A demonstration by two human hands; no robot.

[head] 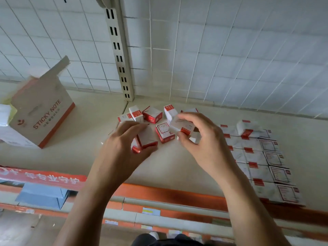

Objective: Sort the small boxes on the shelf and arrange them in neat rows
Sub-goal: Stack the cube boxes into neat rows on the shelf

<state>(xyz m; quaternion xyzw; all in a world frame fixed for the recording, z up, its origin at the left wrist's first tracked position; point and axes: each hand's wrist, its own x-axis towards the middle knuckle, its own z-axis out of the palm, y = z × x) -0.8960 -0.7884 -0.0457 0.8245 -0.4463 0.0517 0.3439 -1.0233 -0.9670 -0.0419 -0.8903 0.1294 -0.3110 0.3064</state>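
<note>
one head-worn camera, close in. it looks forward and steeply down onto the shelf (88, 125) from above the forearms.

Two bare forearms, sleeveless up to the bottom frame edge, no watch, ring or bracelet visible. Left hand (122, 144) and right hand (204, 139) ungloved, nails short and unpainted. Dark trousers (170, 241) at the bottom centre, blurred; a pale shoe tip (154, 235) just above them.

both hands (122, 146) curled, fingers (188, 118) gripping.
</note>
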